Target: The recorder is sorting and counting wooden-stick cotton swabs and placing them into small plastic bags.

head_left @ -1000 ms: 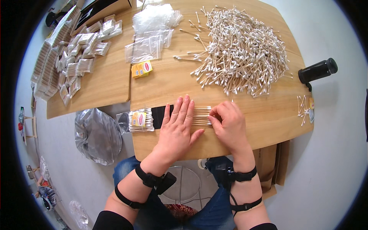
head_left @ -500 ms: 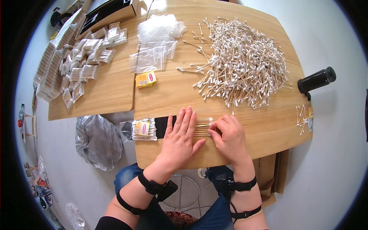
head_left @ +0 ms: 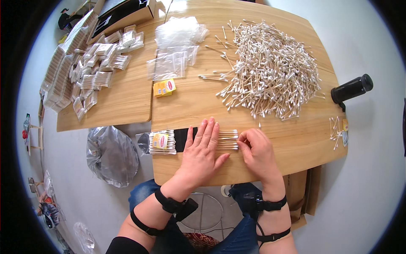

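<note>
1. I see the left hand (head_left: 200, 155) open and flat, palm down over the black flat strip (head_left: 180, 140) and the row of white-tipped wooden cotton swabs (head_left: 227, 143), presumably steadying them; how they meet underneath is hidden.
2. The right hand (head_left: 258, 151) curls at the row's right-hand tips, thumb and forefinger drawn together, seemingly keeping the ends level; I cannot tell whether it grips one.
3. The row lies near the front of the pale wooden surface (head_left: 186, 106), probably for easy two-handed reach.
4. The left forearm slants inward; the right stands nearly straight.
</note>
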Available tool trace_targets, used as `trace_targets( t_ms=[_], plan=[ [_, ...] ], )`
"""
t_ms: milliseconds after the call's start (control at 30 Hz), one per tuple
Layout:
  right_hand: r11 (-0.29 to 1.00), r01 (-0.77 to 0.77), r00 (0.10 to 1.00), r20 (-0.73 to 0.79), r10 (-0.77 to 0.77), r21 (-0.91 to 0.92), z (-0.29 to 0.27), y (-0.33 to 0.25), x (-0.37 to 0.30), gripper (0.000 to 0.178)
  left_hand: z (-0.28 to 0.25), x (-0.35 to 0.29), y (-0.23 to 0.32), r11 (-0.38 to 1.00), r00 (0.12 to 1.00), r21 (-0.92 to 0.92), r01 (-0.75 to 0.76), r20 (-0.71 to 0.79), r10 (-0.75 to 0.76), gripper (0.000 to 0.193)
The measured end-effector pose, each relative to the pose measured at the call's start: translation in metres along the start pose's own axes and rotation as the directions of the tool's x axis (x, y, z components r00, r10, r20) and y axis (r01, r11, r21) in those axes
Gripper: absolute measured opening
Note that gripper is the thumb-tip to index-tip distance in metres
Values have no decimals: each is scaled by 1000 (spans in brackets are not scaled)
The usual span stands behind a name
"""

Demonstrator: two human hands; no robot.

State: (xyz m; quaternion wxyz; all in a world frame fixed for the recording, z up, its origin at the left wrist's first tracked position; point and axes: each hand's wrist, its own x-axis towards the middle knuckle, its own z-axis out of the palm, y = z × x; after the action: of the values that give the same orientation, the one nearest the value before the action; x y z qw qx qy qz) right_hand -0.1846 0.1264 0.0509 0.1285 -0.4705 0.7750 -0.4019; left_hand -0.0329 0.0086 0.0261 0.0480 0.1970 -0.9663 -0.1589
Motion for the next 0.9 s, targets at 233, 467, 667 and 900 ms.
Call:
trace_targets(
  t_ms=[233,467,667,900],
  plan=[
    [912,-235,948,-126,291,336,-17,13,-11,9,-1,4,5,996,999,-85,-33,17,34,85],
    [398,178,524,-429,736,900,-63,72,-19,8,-2,8,15,999,999,14,-40,9,40,83],
    [161,504,332,-362,871,849,-104,131,-42,13,5,8,23,998,997,29,-59,55,57,79],
    [85,439,569,-349,744,895,-84,120,-33,16,-3,3,24,995,989,103,9,144,-24,77]
  ],
)
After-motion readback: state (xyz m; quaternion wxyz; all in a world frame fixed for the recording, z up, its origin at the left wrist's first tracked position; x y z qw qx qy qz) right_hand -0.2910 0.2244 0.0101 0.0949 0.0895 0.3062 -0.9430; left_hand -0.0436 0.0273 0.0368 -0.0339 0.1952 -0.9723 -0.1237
